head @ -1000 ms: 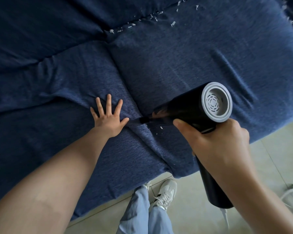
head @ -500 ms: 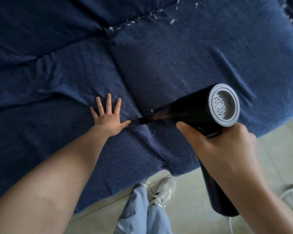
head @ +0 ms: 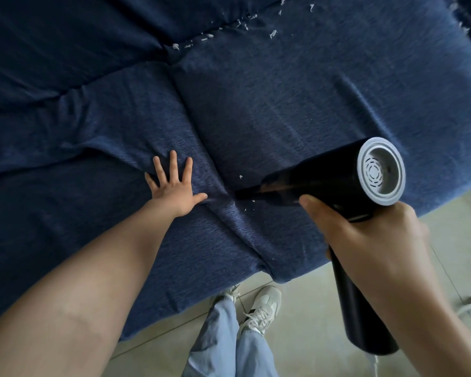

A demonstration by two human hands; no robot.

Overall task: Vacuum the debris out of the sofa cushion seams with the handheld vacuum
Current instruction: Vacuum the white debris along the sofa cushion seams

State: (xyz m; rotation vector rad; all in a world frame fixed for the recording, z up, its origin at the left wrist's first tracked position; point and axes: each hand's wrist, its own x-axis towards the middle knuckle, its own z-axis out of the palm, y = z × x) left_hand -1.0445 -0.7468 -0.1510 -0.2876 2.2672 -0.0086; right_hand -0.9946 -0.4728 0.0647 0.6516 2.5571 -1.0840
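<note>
Currently the handheld vacuum [head: 335, 178], gripped in the right hand [head: 365, 240], is aimed nozzle-first at the seam [head: 218, 183], just beside the flat, spread left hand [head: 174, 189].

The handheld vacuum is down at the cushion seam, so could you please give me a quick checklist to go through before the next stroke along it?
1. Grip: right hand wrapped round the handheld vacuum handle. Ok.
2. Nozzle at the seam between the seat cushions. Ok.
3. Left hand flat on the left cushion, fingers spread, beside the seam and apart from the nozzle. Ok.
4. Seam near the nozzle clean: white flecks lie there. Not ok.
5. Back seam clean: white debris lies along it. Not ok.
6. Vacuum running: cannot tell.
</note>
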